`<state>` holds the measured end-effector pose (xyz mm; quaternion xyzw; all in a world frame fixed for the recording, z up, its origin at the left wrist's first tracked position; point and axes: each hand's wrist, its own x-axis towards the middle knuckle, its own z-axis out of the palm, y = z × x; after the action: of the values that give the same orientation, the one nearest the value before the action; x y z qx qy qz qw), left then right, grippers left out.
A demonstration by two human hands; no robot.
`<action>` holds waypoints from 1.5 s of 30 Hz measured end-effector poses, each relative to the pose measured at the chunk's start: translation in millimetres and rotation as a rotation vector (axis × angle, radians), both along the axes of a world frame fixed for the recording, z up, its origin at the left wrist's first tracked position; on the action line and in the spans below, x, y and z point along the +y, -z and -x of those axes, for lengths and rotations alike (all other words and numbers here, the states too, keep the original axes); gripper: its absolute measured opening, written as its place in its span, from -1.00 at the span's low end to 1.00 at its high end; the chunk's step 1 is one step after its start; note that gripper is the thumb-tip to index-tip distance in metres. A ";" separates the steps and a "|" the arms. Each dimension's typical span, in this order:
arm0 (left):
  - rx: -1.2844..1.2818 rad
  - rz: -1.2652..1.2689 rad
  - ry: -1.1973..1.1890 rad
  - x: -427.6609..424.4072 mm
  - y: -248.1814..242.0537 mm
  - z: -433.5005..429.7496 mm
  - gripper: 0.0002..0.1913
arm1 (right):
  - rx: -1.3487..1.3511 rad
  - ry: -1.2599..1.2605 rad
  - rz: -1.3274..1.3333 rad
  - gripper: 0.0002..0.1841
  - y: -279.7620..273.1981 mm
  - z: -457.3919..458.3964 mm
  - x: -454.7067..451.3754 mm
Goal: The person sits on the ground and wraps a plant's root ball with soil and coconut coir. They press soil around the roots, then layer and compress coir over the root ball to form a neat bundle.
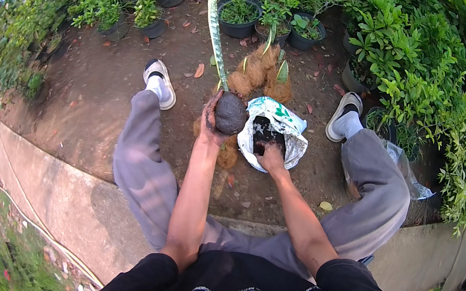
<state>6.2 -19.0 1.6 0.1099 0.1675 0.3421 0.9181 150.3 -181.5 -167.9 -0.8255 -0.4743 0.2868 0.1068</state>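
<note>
My left hand (209,118) grips a dark, rounded ball of wet soil (231,113). A long variegated snake plant leaf (216,32) rises from the far side of the ball. To its right an open white plastic sack (298,143) with green print holds dark soil (269,134). My right hand (272,155) reaches into the sack's mouth, its fingertips down in the soil and partly hidden. Beyond the ball and the sack sit several balls wrapped in brown coconut fibre (252,72), with short snake plant leaf cuttings (283,71) standing in them. Soil coats my left fingers.
More fibre-wrapped balls (228,154) lie under my left forearm. Potted shrubs (238,17) line the far side, with dense bushes (394,66) at the right. My shoes (161,82) flank the bare earth. A concrete ledge (80,203) runs beneath me. Clear plastic (408,175) lies by my right knee.
</note>
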 end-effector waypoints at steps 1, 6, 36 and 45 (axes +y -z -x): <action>-0.017 -0.009 0.011 -1.2 -0.1 0.2 -0.67 | 0.016 -0.044 -0.086 -0.35 -3.2 3.6 4.8; -0.003 0.036 0.030 -0.5 -1.3 -2.5 -0.66 | 0.340 -0.229 -0.128 -0.30 -16.8 2.2 45.9; 0.031 0.186 0.318 -38.9 54.3 -49.2 -0.60 | -0.265 -0.418 0.055 -0.30 -92.0 -104.8 85.2; 0.131 0.106 0.036 -29.6 104.2 -47.5 -0.65 | -0.391 -0.547 0.310 0.02 -58.8 -122.4 24.6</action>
<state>53.7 -48.6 -102.6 0.0861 0.2430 0.3083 0.9157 272.7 -156.9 -109.1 -0.7137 -0.6397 0.2103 -0.1927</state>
